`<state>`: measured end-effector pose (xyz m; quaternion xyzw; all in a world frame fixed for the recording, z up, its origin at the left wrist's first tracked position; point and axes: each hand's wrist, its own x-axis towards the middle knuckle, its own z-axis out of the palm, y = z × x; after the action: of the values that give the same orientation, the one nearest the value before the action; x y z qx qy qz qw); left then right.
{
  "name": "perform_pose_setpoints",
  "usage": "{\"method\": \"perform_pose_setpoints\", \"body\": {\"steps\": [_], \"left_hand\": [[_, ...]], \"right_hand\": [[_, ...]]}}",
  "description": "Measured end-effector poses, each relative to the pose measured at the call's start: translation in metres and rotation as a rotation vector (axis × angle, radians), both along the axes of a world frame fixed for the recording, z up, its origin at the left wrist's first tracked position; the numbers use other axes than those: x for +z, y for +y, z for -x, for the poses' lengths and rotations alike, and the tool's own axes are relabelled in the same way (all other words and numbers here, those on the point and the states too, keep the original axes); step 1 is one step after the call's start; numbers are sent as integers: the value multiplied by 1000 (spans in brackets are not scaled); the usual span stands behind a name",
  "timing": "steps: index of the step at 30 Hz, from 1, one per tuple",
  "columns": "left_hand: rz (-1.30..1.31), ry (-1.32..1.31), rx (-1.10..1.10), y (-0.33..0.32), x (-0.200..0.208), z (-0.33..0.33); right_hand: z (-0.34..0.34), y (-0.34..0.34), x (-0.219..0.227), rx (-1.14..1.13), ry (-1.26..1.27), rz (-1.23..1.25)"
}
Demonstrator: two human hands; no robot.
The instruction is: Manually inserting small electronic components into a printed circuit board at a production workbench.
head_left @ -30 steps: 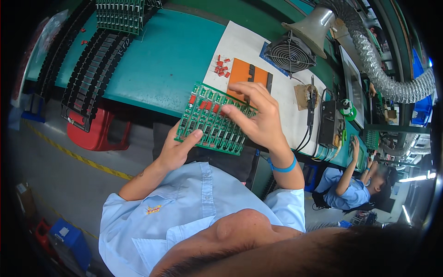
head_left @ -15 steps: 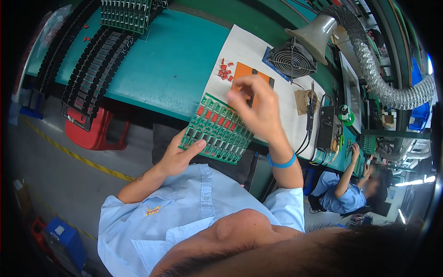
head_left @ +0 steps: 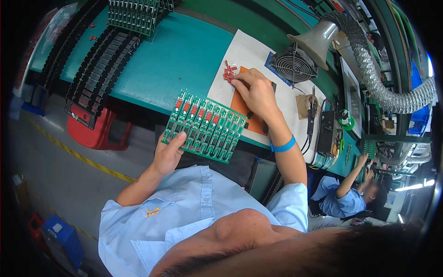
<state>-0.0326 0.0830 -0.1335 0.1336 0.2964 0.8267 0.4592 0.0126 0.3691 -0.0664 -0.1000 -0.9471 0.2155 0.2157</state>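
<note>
My left hand (head_left: 169, 154) grips the lower left edge of a green circuit board panel (head_left: 207, 134), thumb on top. The panel is tilted above the bench's front edge. Along its upper part stand several red box-shaped components (head_left: 186, 108), in the left and middle strips; the strips on the right show none. My right hand (head_left: 256, 92) is over an orange board (head_left: 239, 102), its thumb and fingers pinched together at the edge of a small pile of red components (head_left: 228, 70). Whether a component is between the fingertips is hidden.
A fan (head_left: 293, 66) and a funnel-shaped hood (head_left: 314, 39) with a silver hose stand beyond the white sheet. A soldering iron (head_left: 312, 108) is at the right. Black racks (head_left: 104, 69) stand at the left; a co-worker (head_left: 344, 194) sits at the far right.
My right hand has moved from above the panel to the red pile. The panel, in my left hand, has shifted left and turned slightly. One more red component may stand out on it.
</note>
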Motion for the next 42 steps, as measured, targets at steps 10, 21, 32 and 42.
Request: {"method": "perform_pose_setpoints", "body": {"steps": [10,21,32,42], "left_hand": [[-19,84,-1,22,10,-4],[-39,123,-44,26,13,-8],[-17,160,-55,24,11,-7],[-36,129,-46,24,13,-9]], "right_hand": [[-65,-56,45,-85,171,1000],[-80,-54,33,13,54,673],[-78,-56,33,62,43,661],[-77,-59,40,33,3,653]]}}
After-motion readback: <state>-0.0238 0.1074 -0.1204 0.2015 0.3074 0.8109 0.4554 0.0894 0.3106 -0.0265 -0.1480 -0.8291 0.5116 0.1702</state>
